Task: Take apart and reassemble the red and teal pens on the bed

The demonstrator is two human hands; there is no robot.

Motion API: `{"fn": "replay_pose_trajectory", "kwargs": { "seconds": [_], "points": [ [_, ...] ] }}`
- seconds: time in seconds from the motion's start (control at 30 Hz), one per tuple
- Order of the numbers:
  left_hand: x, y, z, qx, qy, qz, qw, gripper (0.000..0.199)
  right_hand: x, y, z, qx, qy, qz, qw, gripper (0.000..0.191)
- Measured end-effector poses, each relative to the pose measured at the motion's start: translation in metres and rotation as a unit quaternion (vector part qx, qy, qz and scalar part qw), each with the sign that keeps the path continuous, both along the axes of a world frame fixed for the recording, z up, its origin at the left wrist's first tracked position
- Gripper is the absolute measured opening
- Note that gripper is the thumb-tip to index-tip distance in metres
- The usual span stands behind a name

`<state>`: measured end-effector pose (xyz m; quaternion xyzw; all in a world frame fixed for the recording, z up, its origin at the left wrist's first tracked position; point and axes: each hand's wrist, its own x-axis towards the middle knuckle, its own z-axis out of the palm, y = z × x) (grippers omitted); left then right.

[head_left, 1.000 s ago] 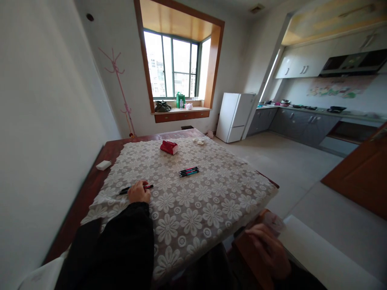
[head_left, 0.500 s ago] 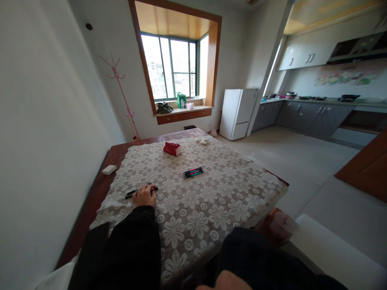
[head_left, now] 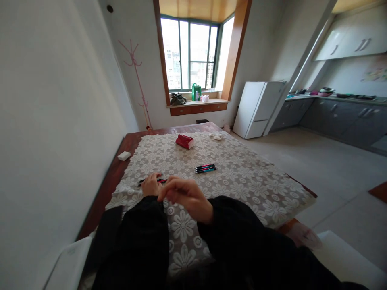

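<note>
the left hand [head_left: 151, 185] is covering the near pens [head_left: 162, 181], its grip hidden, while the right hand [head_left: 189, 198] is hovering beside it, loosely curled, contents unclear, seemingly joining to sort, probably calling for a careful pinch short of the pen row [head_left: 205, 168] beyond.

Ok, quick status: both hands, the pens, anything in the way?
Left hand over left-side pens; right hand before it, nothing visible in its grip. Other pens grouped farther right on tablecloth. Right hand partly blocks view.
</note>
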<state>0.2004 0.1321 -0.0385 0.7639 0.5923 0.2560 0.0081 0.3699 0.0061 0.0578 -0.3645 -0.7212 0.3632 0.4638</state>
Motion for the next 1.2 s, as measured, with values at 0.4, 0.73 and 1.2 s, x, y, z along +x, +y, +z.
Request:
{"fn": "replay_pose_trajectory", "kwargs": {
  "seconds": [0.4, 0.73, 1.2],
  "points": [
    [0.004, -0.002, -0.005, -0.024, 0.034, 0.049, 0.998, 0.033, 0.023, 0.100, -0.106, 0.020, -0.157, -0.152, 0.976, 0.014],
    [0.002, 0.002, -0.006, 0.017, -0.002, 0.002, 1.000, 0.025, 0.023, 0.092, -0.112, 0.064, -0.223, -0.122, 0.965, 0.014],
    [0.000, -0.003, -0.001, 0.020, 0.033, 0.038, 0.999, 0.027, 0.025, 0.093, -0.114, 0.061, -0.244, -0.114, 0.961, 0.014]
  ]
}}
